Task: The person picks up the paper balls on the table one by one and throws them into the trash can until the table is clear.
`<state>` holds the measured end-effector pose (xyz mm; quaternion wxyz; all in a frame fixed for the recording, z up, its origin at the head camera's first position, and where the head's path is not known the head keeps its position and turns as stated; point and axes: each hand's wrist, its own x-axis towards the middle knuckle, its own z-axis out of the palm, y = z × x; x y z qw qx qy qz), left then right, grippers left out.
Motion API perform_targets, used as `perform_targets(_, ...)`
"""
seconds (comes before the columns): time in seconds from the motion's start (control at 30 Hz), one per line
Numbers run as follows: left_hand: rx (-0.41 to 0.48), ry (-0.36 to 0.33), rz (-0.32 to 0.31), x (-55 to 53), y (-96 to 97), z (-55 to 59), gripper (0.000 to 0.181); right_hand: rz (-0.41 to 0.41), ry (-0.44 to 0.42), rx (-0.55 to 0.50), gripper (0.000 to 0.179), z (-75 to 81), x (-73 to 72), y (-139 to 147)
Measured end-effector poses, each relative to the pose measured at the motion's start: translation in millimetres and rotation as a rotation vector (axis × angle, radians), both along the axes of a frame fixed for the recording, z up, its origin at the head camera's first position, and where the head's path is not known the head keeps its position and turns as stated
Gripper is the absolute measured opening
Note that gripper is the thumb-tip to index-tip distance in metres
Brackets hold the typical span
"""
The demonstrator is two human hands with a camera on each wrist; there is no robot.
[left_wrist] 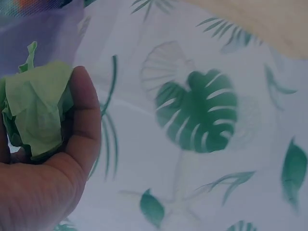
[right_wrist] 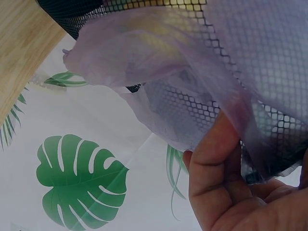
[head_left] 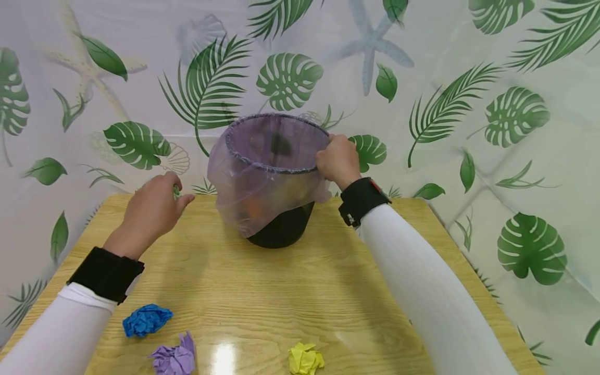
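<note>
A black mesh waste bin [head_left: 281, 229] stands on the table, tilted, with a translucent purple bin bag [head_left: 253, 192] folded over its rim. My right hand [head_left: 341, 160] grips the rim and bag at the right side. In the right wrist view, the fingers [right_wrist: 216, 144] pinch the bag [right_wrist: 130, 48] against the mesh. To the left of the bin, my left hand [head_left: 154, 205] is raised above the table, apart from the bin. It holds a crumpled light-green paper ball [left_wrist: 41, 106], cupped between thumb and fingers in the left wrist view and mostly hidden in the head view.
Near the front of the wooden table [head_left: 244, 297] lie a blue crumpled paper ball [head_left: 146, 320], a purple one [head_left: 174, 357] and a yellow one [head_left: 304, 358]. Behind the bin hangs a leaf-patterned sheet [head_left: 300, 31]. Orange and yellow patches show faintly through the bag.
</note>
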<state>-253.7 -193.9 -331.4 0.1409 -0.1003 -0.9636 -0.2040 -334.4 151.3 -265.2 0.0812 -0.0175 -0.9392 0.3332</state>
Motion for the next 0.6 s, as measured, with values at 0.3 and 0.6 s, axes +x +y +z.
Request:
perform_targets(0.3,0.078,0.192,-0.049,-8.6,40.5,51.9,0.033,-0.005,0.006,0.010,0.010,0.4,1.0,0.5)
perform_targets(0.6,0.178,0.330,-0.127,-22.4,81.3,80.8,0.032,0.002,0.006,0.002,0.011,0.0,2.7,0.5)
